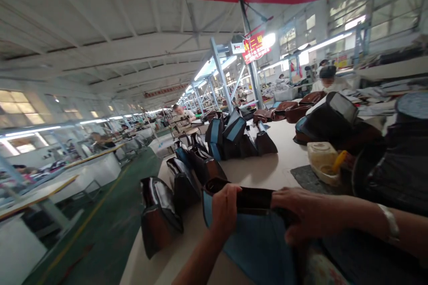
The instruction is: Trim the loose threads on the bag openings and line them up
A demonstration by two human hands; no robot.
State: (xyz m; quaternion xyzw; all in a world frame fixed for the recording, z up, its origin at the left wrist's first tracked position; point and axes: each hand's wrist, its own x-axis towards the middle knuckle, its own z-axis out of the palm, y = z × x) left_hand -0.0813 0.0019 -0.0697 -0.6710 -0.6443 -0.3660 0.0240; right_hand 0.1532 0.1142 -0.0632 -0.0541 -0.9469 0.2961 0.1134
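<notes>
Both my hands hold a blue bag piece (pixel 257 240) with a dark brown top edge, at the near end of a long worktable (pixel 264 167). My left hand (pixel 224 211) is closed on the brown rim at its left end. My right hand (pixel 306 216) grips the same rim further right, fingers curled over it; a bracelet sits on that wrist. Just left of the piece, dark brown bag parts (pixel 158 213) stand along the table's edge.
More blue and brown bag parts (pixel 230 136) crowd the table's middle, brown ones (pixel 290 109) farther back. A yellowish glue pot with a brush (pixel 324 160) sits on a grey mat at right, beside dark stacked material (pixel 397 173). Other workers sit at distant tables. A green floor aisle runs at left.
</notes>
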